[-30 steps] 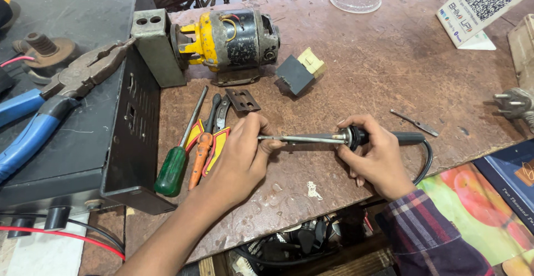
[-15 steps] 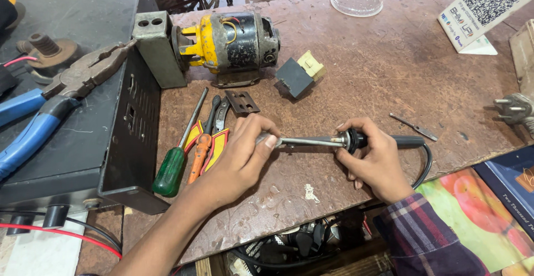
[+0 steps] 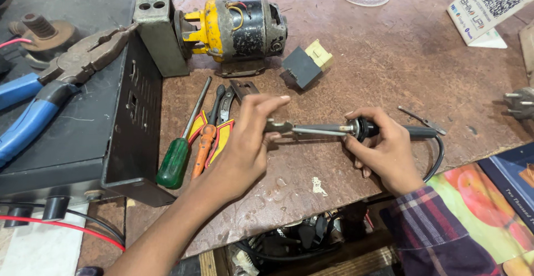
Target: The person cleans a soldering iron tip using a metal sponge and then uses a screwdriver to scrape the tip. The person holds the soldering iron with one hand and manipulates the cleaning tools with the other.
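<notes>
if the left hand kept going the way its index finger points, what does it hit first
The left hand points its index finger up and right; the first thing in that line looks like the small grey relay block by the yellow motor, though depth is unclear.

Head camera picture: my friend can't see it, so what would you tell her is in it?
Two hands hold a soldering iron over a brown workbench: the left hand pinches its metal tip, the right hand grips its black handle. Nearby lie a green screwdriver, orange-handled pliers and a yellow motor.
</notes>
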Available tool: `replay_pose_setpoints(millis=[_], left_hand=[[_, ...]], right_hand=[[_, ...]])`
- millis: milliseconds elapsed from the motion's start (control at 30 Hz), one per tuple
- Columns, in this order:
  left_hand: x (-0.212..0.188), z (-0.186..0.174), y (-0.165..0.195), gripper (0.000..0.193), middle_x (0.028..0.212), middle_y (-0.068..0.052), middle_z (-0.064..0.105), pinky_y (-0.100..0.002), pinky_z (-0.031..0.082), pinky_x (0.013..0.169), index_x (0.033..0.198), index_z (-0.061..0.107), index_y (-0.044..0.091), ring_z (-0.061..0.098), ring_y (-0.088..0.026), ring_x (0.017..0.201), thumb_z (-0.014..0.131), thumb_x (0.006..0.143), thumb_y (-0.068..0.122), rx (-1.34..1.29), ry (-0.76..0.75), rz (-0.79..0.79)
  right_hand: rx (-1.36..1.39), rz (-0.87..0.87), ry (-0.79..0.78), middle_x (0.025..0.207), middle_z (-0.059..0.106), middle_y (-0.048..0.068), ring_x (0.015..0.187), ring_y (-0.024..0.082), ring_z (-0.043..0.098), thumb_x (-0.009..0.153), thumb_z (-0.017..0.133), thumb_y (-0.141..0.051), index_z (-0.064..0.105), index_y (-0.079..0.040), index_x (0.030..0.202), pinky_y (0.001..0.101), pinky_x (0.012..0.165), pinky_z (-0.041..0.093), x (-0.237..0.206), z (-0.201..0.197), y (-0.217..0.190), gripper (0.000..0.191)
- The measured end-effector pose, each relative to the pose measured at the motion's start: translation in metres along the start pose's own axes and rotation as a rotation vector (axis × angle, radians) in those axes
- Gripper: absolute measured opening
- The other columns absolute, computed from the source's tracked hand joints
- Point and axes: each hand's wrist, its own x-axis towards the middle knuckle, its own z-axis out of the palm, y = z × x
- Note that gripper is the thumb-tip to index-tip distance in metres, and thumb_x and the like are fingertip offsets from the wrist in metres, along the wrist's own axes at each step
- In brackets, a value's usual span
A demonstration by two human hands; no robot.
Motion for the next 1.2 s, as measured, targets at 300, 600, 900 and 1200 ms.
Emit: replay_pose_setpoints(millis=[300, 600, 900, 1200], left_hand=[[0.0, 0.009, -0.016, 0.014, 0.081, -0.01, 0.068, -0.027, 0.054, 0.056, 0.115, 0.046, 0.005, 0.064, -0.013, 0.063, 0.05, 0.108, 0.016, -0.362, 0.33, -0.479], [-0.004, 0.015, -0.025, 0.019, 0.085, -0.009, 0.067, -0.024, 0.048, 0.056, 0.121, 0.043, 0.004, 0.055, -0.007, 0.061, 0.046, 0.109, 0.019, -0.416, 0.263, -0.456], [-0.008, 0.013, -0.03, 0.023, 0.084, -0.009, 0.065, -0.024, 0.05, 0.056, 0.125, 0.042, 0.005, 0.058, -0.008, 0.062, 0.046, 0.108, 0.02, -0.353, 0.22, -0.563], [-0.008, 0.01, -0.03, 0.029, 0.092, -0.009, 0.071, -0.023, 0.053, 0.061, 0.132, 0.04, 0.005, 0.061, -0.007, 0.067, 0.048, 0.107, 0.019, -0.455, 0.307, -0.466]], right_hand=[[0.069, -0.026, 0.032, 0.088, 0.068, 0.003, 0.059, 0.01, 0.068, 0.091, 0.07, -0.005, 0.059, -0.004, 0.118, 0.0227, 0.041, 0.051, 0.0, 0.004, 0.006, 0.029], [0.11, -0.132, -0.023, 0.11, 0.054, 0.008, 0.076, 0.015, 0.074, 0.092, 0.06, -0.001, 0.058, -0.004, 0.139, 0.0263, 0.062, 0.067, -0.001, 0.008, 0.004, 0.047], [0.187, 0.093, 0.116, 0.088, 0.068, 0.013, 0.063, 0.018, 0.073, 0.098, 0.064, -0.011, 0.063, 0.001, 0.113, 0.0281, 0.051, 0.062, 0.003, 0.02, -0.003, 0.019], [0.279, 0.121, 0.249, 0.083, 0.07, 0.012, 0.063, 0.018, 0.074, 0.099, 0.061, -0.009, 0.063, -0.002, 0.114, 0.0303, 0.052, 0.064, -0.002, 0.034, 0.0, 0.016]])
